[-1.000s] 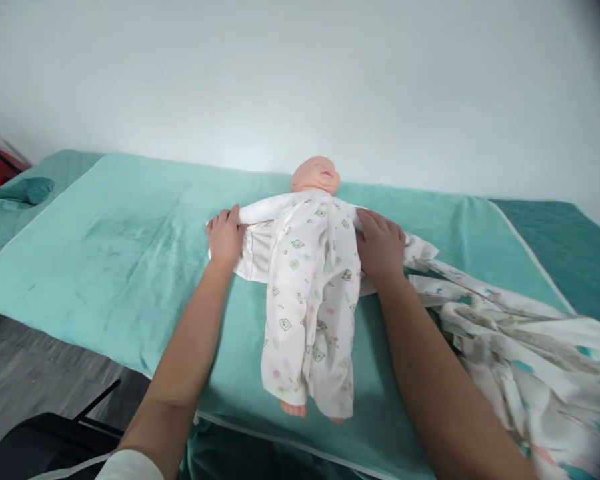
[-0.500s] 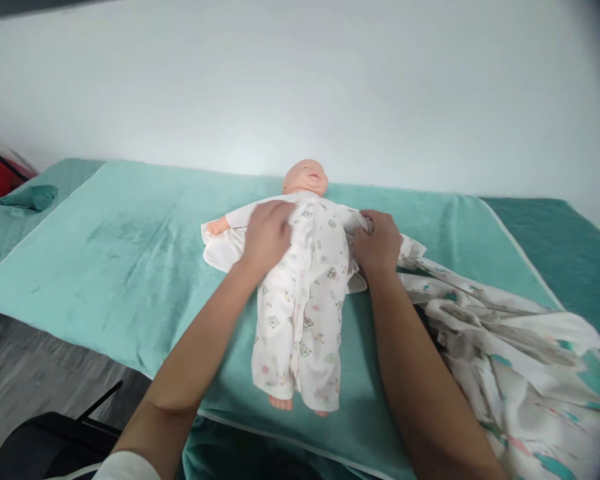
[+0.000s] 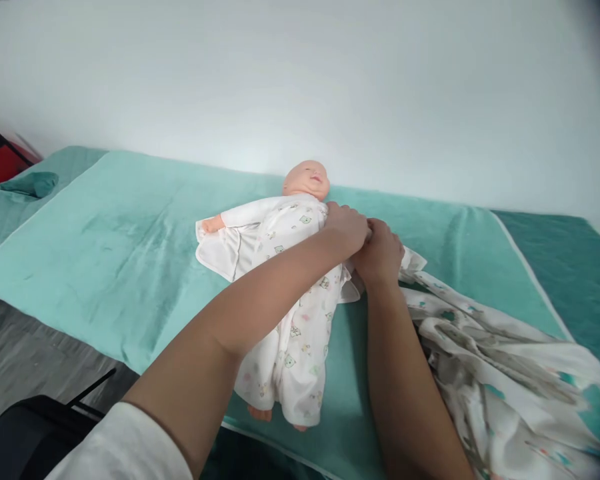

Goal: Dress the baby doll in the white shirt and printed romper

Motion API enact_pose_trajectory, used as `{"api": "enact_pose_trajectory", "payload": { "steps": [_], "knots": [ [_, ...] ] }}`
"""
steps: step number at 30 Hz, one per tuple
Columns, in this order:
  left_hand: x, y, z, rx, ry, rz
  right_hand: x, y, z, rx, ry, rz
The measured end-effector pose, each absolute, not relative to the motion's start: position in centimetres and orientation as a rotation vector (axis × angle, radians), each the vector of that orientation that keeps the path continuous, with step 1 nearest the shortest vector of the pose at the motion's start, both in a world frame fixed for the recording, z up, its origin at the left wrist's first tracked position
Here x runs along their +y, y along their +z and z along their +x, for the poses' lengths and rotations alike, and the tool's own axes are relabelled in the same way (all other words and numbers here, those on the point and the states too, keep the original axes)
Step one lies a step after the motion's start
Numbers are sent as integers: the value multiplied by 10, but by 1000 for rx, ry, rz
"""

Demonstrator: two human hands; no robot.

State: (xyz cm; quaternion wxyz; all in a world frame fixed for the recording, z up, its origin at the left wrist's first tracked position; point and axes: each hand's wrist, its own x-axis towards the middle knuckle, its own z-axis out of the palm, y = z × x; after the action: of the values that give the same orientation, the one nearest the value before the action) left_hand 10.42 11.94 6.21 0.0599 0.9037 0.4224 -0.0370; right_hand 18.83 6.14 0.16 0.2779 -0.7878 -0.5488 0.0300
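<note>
A baby doll (image 3: 305, 347) lies on its back, dressed in a white romper printed with small bears, over a white open garment (image 3: 217, 253). My left hand (image 3: 347, 227) reaches across the doll's chest to its arm on the right side. Its fingers are closed there on the white sleeve. Close against it, my right hand (image 3: 381, 253) is also curled shut around the end of that sleeve. The doll's hand on this side is hidden by my hands. Its other arm (image 3: 245, 213) stretches out to the left, with the bare hand showing.
A teal cover (image 3: 120, 247) spreads under the doll, against a white wall (image 3: 230, 80). To the right lies a crumpled white patterned cloth (image 3: 500, 360). A black object (image 3: 25, 440) stands at the lower left, and a red and black bag (image 3: 0, 163) at the far left.
My left hand has crossed from the doll's left-side chest to its right-side arm, meeting my right hand. The doll's legs have shifted slightly left in view.
</note>
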Motion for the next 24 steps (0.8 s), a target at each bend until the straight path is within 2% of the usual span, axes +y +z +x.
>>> {"api": "enact_pose_trajectory", "payload": {
  "steps": [9, 16, 24],
  "knots": [
    [127, 87, 98, 1341, -450, 2784, 58, 18, 191, -1534, 146, -2198],
    [120, 113, 79, 1426, -342, 2827, 59, 15, 207, -1350, 314, -2123],
    [117, 135, 50, 1539, -183, 2808, 63, -6, 232, -1317, 357, -1987]
  ]
}}
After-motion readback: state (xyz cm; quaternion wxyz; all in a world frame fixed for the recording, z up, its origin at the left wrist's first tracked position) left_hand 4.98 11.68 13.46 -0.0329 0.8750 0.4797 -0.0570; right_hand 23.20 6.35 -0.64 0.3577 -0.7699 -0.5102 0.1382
